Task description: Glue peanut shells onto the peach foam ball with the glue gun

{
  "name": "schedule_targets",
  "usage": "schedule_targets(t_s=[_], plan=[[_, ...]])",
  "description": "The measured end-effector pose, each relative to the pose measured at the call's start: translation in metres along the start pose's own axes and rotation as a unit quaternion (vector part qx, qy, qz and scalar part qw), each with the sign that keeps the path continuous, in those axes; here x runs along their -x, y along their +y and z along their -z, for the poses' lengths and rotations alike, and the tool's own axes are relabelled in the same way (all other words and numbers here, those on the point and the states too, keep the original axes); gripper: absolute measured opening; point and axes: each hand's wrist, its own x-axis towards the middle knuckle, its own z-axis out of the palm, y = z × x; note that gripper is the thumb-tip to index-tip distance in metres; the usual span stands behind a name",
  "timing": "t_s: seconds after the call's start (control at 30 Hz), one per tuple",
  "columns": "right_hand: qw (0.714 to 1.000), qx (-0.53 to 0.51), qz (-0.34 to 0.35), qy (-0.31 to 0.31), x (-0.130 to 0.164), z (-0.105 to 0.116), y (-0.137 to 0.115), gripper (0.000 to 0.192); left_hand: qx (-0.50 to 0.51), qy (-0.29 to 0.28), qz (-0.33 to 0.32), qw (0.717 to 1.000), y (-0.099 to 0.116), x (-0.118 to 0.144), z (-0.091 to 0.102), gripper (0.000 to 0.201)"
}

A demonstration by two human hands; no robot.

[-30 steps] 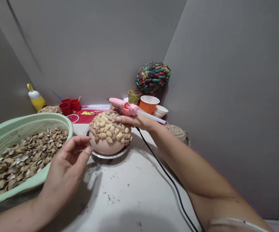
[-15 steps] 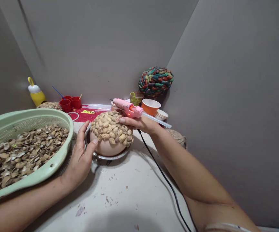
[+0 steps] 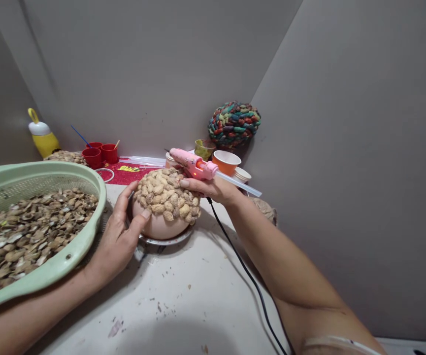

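Observation:
A pale rounded form (image 3: 161,226), its upper part covered in peanuts (image 3: 164,195), sits in a shallow metal dish (image 3: 168,241). My left hand (image 3: 118,234) grips its left side, the thumb on the front at the lower edge of the peanuts and the fingers around the far left. In my right hand (image 3: 213,188) is a pink hot glue gun (image 3: 190,161) with a clear glue stick (image 3: 240,183) out of its back, its nozzle towards the upper left. The right thumb lies by the peanuts' upper right; the other right fingers are mostly hidden.
A green colander (image 3: 100,197) of nut shells (image 3: 31,236) stands at left. Behind are a yellow bottle (image 3: 46,143), red cups (image 3: 92,158), an orange paper bowl (image 3: 223,165) and a multicoloured ball (image 3: 234,124). The gun's black cord (image 3: 244,268) crosses the white table (image 3: 176,305).
The view has turned slightly right, so the things appear further left. My left fingers have come in closer against the rounded form. The glue gun stays just above the peanuts.

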Motion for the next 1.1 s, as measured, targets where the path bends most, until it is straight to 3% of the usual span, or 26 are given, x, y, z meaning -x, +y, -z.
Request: schedule_targets(t_s=[0.23,0.5,0.97,1.1], plan=[[1.000,0.021,0.001,-0.007,0.000,0.001,-0.002,0.096,0.005,0.005,-0.015,1.000,-0.002,-0.002,-0.002,0.061],[0.998,0.050,0.038,-0.002,-0.001,0.002,-0.004,0.085,0.014,0.008,-0.009,1.000,0.002,-0.003,-0.005,0.059],[0.998,0.054,0.026,-0.005,0.000,0.002,-0.007,0.086,0.003,-0.019,-0.025,0.999,-0.002,0.001,0.001,0.072],[0.999,0.049,0.023,-0.005,-0.001,0.002,-0.007,0.087,0.027,-0.006,-0.017,0.999,-0.008,0.006,0.004,0.065]])
